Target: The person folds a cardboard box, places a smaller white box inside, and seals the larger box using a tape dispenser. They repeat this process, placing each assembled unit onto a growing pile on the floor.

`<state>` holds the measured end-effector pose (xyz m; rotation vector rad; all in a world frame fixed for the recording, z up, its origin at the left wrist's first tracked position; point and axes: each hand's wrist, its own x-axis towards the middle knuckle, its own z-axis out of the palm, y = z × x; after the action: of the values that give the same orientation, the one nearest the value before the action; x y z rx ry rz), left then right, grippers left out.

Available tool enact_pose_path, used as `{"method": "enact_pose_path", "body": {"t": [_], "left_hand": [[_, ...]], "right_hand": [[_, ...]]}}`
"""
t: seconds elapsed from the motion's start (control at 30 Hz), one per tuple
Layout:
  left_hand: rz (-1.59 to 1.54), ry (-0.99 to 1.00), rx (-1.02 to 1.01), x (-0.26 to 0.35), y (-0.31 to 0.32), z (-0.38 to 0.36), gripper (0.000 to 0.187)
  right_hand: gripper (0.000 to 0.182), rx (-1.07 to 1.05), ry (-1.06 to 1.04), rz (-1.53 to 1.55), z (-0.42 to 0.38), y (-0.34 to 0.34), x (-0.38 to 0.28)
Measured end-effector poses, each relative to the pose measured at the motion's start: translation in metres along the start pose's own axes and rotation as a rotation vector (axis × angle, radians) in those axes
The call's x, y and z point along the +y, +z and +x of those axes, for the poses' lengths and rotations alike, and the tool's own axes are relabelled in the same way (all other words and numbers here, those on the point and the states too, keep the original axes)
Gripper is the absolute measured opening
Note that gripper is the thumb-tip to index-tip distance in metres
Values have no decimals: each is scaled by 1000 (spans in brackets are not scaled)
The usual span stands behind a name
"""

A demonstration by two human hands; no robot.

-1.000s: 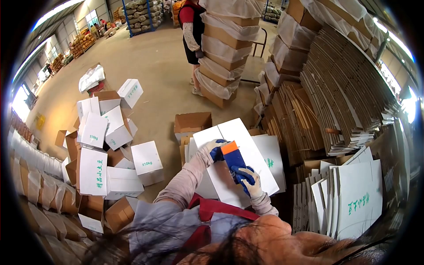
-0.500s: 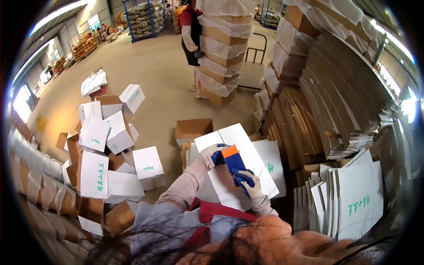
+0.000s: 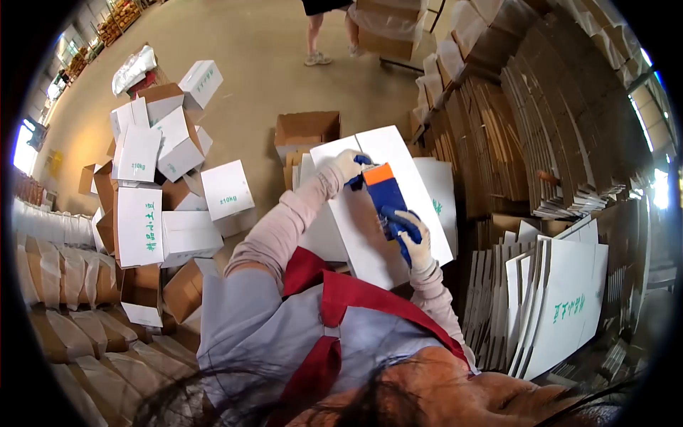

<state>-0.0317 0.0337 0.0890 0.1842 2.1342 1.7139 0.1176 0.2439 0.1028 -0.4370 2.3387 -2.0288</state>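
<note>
A blue block-shaped tool with an orange end [image 3: 385, 196] is tilted above a flat-topped white carton [image 3: 356, 235]. My right hand [image 3: 414, 240], in a white and blue glove, is wrapped round its lower end. By the orange end, my left hand [image 3: 350, 166] has its gloved fingers curled and touching the tool; its fingertips are partly hidden. The carton lies right in front of my body, with a seam across its far part. The tool's underside is out of sight.
Open white boxes [image 3: 139, 153] are piled on the floor at left. A brown open box [image 3: 307, 132] stands beyond the carton. Folded cardboard [image 3: 583, 285] is stacked at right. Near a cart at the back, another person's legs [image 3: 313, 35] show.
My view has tipped downward, so the carton, hands and tool appear higher. The other person's upper body has left the view. Both hands stay at the tool.
</note>
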Motion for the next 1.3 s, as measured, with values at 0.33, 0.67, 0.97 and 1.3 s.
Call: {"method": "enact_pose_path", "body": {"t": [0.33, 0.67, 0.97, 1.3], "left_hand": [[-193, -74, -104, 35, -107, 52, 38], [1130, 399, 365, 2, 12, 46, 53], [1107, 211, 293, 16, 10, 43, 52], [1114, 268, 386, 10, 14, 43, 51]], "right_hand": [[40, 100, 161, 171, -10, -11, -7], [40, 127, 186, 205, -28, -18, 14], [35, 5, 24, 117, -9, -7, 8], [36, -12, -116, 7, -8, -4, 0]]}}
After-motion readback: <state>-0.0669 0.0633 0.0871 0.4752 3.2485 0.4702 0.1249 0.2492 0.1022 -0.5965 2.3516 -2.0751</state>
